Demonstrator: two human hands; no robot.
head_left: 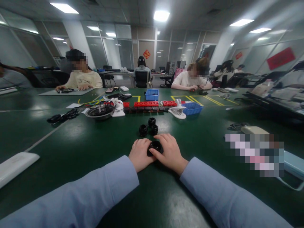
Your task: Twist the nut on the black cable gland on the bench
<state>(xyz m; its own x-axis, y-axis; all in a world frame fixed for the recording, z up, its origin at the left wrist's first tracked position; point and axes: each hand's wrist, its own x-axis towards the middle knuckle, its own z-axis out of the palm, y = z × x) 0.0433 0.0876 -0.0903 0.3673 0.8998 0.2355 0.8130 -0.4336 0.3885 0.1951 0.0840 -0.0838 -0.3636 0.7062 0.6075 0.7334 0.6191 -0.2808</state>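
Observation:
A glossy black round part with a hollow top (155, 146) sits between my two hands, low over the green table. My left hand (142, 154) closes on its left side, with most of the fingertips hidden behind the part. From the right, my right hand (171, 152) wraps it, thumb across the near side and fingers curved over the far side. Just beyond my hands, three similar black round parts stand close together: a left one (143, 130), a right one (154, 129) and a farther one (152, 121).
Farther back lie red socket strips (146, 104), blue bins (152, 94) (193, 108), a white clip (178, 110) and a metal bowl (99, 114) with cables. White object (17, 166) at left; light-blue object (294, 164) at right. Two people sit across the table.

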